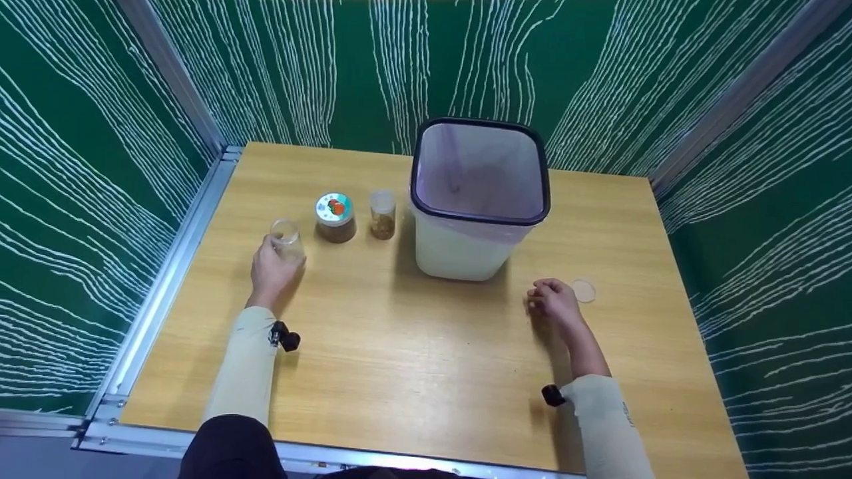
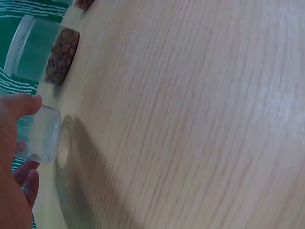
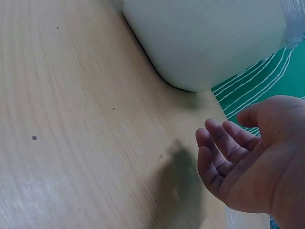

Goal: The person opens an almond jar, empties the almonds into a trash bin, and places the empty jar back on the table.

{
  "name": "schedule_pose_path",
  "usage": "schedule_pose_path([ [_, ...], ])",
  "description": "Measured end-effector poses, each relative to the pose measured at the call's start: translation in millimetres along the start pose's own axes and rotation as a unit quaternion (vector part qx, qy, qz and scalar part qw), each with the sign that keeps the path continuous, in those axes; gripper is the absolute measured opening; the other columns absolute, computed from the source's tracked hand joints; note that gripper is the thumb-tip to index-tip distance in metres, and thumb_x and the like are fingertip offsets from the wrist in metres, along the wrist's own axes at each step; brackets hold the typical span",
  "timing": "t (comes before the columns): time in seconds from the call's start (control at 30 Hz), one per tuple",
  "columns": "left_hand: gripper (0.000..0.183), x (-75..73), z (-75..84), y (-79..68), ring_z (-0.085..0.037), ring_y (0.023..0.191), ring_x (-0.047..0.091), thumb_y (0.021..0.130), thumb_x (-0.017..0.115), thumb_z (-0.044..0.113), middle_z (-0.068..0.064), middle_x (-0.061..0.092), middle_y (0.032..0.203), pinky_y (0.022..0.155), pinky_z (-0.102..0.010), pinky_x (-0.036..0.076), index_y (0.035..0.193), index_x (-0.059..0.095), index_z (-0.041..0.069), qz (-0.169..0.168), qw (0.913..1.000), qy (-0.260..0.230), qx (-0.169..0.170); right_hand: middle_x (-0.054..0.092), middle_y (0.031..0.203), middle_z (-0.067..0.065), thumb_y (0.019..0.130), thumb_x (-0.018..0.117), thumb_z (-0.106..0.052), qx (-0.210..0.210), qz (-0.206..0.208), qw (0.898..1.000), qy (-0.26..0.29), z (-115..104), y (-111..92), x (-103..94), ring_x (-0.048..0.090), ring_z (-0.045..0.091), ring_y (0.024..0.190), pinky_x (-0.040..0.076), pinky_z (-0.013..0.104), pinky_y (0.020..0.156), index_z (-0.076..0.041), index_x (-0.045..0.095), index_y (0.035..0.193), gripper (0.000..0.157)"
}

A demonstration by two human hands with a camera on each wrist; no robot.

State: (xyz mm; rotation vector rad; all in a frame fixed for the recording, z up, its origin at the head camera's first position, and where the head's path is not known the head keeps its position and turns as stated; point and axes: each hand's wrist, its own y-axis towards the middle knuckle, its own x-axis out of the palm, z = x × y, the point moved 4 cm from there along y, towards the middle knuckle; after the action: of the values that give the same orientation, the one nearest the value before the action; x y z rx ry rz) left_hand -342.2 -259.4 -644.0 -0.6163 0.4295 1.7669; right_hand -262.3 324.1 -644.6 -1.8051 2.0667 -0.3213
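My left hand point(image 1: 273, 271) grips a clear plastic jar point(image 1: 286, 241) at the left of the table. In the left wrist view the thumb and fingers lie around the jar point(image 2: 44, 136), its base close to the wood; I cannot tell whether it touches. No contents are visible inside it. My right hand point(image 1: 556, 303) holds nothing, and its fingers hang loosely curled over the table in the right wrist view. Beside that hand lies a thin clear round lid point(image 1: 584, 291).
A jar with a printed lid point(image 1: 336, 218) and brown pieces inside stands right of the held jar. Beside it is a slim container point(image 1: 383, 216), partly filled. A tall, dark-rimmed white bin point(image 1: 459, 249) with a liner stands at the back centre. Green walls enclose the table point(image 1: 399, 372).
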Motion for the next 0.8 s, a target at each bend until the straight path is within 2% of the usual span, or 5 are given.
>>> schedule_pose_path([
  [0.27, 0.067, 5.6, 1.9, 7.8, -0.038, 0.122, 0.049, 0.078, 0.075, 0.022, -0.022, 0.054, 0.130, 0.104, -0.048, 0.037, 0.135, 0.046, 0.004, 0.007, 0.9993, 0.001, 0.037, 0.060, 0.107, 0.018, 0.103, 0.046, -0.017, 0.002, 0.004, 1.000, 0.011, -2, -5, 2.9, 0.063, 0.026, 0.094, 0.051, 0.040, 0.087, 0.009, 0.044, 0.127, 0.036],
  [0.57, 0.067, 12.1, -5.4, 6.4, -0.037, 0.123, 0.048, 0.079, 0.071, 0.023, -0.021, 0.053, 0.133, 0.106, -0.047, 0.035, 0.139, 0.044, 0.007, 0.003, 0.9997, -0.012, 0.020, 0.061, 0.106, 0.019, 0.103, 0.044, -0.015, -0.002, 0.017, 1.000, -0.004, 5, -2, 4.4, 0.063, 0.022, 0.089, 0.052, 0.037, 0.082, 0.010, 0.046, 0.126, 0.034],
  [0.8, 0.071, 13.2, -9.5, 4.9, -0.035, 0.127, 0.045, 0.078, 0.070, 0.022, -0.020, 0.049, 0.138, 0.108, -0.046, 0.034, 0.141, 0.041, 0.009, -0.009, 0.9996, -0.026, -0.006, 0.060, 0.105, 0.018, 0.104, 0.041, -0.013, 0.019, 0.011, 1.000, 0.013, 10, -4, 11.6, 0.061, 0.025, 0.090, 0.053, 0.039, 0.081, 0.006, 0.047, 0.124, 0.029],
])
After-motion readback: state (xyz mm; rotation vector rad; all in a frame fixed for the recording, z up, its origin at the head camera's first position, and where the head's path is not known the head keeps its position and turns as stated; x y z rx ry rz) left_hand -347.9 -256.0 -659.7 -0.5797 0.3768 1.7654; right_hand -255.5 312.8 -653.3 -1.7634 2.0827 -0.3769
